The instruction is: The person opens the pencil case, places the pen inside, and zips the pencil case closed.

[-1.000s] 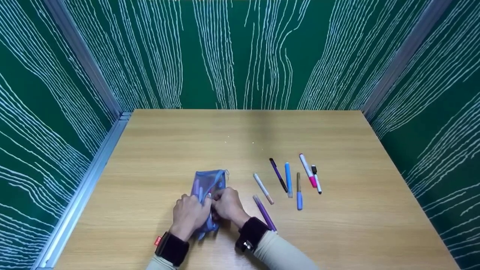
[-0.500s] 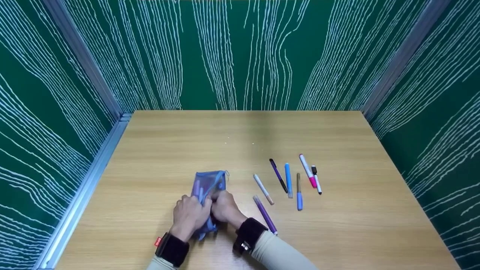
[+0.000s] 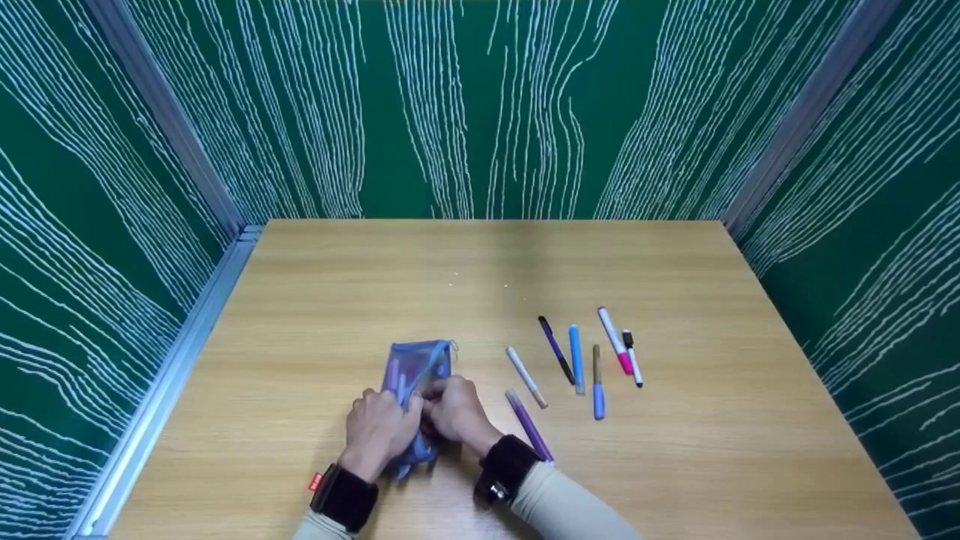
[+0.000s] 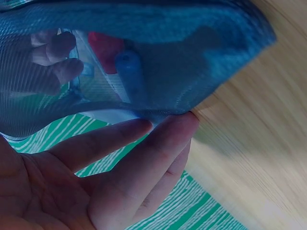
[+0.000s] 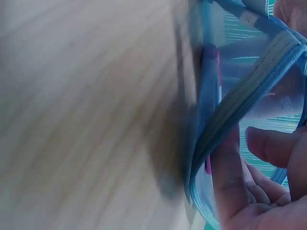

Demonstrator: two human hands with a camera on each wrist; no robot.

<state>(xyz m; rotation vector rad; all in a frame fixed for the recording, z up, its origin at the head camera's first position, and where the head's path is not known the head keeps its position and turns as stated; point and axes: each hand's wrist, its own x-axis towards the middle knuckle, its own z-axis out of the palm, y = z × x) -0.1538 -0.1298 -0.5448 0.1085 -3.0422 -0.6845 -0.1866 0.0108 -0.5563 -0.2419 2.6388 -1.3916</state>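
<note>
A blue mesh zip pouch [image 3: 409, 356] with pens inside stands on the table between the hands. My left hand [image 3: 379, 427] pinches its edge between thumb and fingers, clearest in the left wrist view. Through the mesh there, a red-capped pen [image 4: 106, 48] and a blue pen [image 4: 129, 72] show. My right hand [image 5: 256, 187] reaches into the unzipped mouth, past the zipper band [image 5: 244, 103]. Its index finger lies along the inside wall, and its thumb stands apart with nothing seen between. Beside that finger is a pink strip of a pen [image 5: 208, 165].
Right of the pouch lie several loose pens: a purple marker [image 3: 530, 427] near the right wrist, a white pen [image 3: 526, 377], a blue one [image 3: 576, 360] and a pink-and-white marker [image 3: 616, 341] among them. Green walls with white lines surround the wooden table [image 3: 300, 300].
My right hand dipped slightly toward the pouch, then came back up. A pale bit seen at its fingertips one second ago no longer shows. The left hand and loose pens stayed put.
</note>
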